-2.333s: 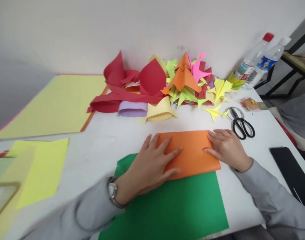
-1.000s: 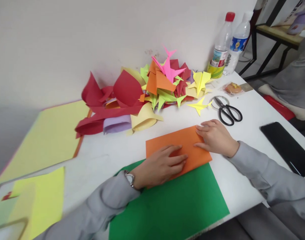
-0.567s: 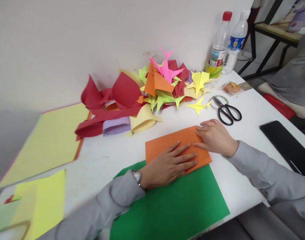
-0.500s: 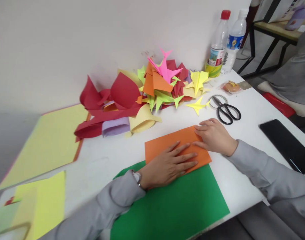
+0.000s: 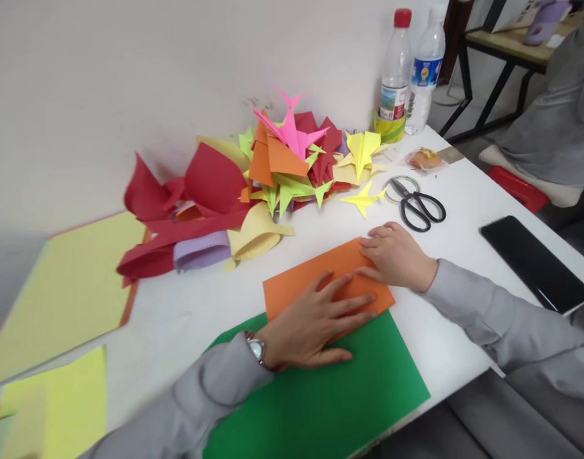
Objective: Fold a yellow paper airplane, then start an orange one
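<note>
A folded sheet of orange paper [image 5: 301, 280] lies partly over a larger sheet of green paper [image 5: 330, 408] at the table's front. My left hand [image 5: 315, 319], with a watch at its wrist, rests flat on the orange paper, fingers spread and the thumb above the green sheet. At the orange paper's right edge is my right hand [image 5: 400, 255]. Its fingertips touch the upper corner and its thumb lies apart from them on the sheet. Beyond this hand, black-handled scissors [image 5: 419, 207] lie by a round ring of tape, near a small yellow folded paper plane [image 5: 363, 199].
Along the wall is a heap of folded paper shapes [image 5: 268, 166]. Yellow sheets [image 5: 76, 280] lie at the left. Two plastic bottles [image 5: 394, 70] stand at the back right, before a wrapped snack [image 5: 423, 159]. A black phone [image 5: 533, 261] lies right of my right arm.
My left hand has slid slightly toward me over the orange paper, its thumb now spread out over the green sheet. The right hand stays at the corner. The whole view has shifted slightly.
</note>
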Tool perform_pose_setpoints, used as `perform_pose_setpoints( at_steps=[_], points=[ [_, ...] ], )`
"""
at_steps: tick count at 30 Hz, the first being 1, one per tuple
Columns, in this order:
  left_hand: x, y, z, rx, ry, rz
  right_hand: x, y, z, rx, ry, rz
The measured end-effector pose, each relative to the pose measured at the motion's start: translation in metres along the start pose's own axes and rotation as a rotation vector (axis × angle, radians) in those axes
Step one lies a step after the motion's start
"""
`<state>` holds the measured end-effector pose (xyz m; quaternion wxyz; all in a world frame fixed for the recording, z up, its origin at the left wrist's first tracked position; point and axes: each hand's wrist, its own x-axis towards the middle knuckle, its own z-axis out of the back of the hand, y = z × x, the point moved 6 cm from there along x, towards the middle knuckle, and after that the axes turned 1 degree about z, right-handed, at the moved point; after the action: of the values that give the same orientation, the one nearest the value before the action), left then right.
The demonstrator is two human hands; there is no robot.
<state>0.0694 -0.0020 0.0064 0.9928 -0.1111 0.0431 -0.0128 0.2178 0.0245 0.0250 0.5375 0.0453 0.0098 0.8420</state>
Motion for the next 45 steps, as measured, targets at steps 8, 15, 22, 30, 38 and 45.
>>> perform_pose_setpoints(
  at_steps=[8, 15, 22, 30, 38, 45],
  points=[
    [0.011, -0.019, -0.001, -0.05, -0.023, -0.026, 0.0, 0.0, -0.001, -0.009, -0.008, 0.006],
    [0.023, -0.022, 0.0, -0.008, -0.024, -0.018, 0.001, 0.001, 0.0, -0.008, -0.006, 0.001],
    [0.021, -0.029, -0.004, -0.053, -0.03, -0.014, 0.0, 0.0, 0.001, -0.025, -0.019, 0.008],
    [0.007, -0.02, 0.002, -0.138, -0.052, 0.086, 0.0, -0.005, 0.0, -0.074, -0.143, 0.0],
    [0.009, -0.017, -0.005, -0.192, -0.096, 0.137, -0.002, 0.006, -0.002, -0.026, -0.181, 0.028],
    [0.007, -0.019, -0.005, -0.207, -0.135, 0.12, -0.006, 0.018, -0.021, -0.019, -0.058, 0.068]
  ],
)
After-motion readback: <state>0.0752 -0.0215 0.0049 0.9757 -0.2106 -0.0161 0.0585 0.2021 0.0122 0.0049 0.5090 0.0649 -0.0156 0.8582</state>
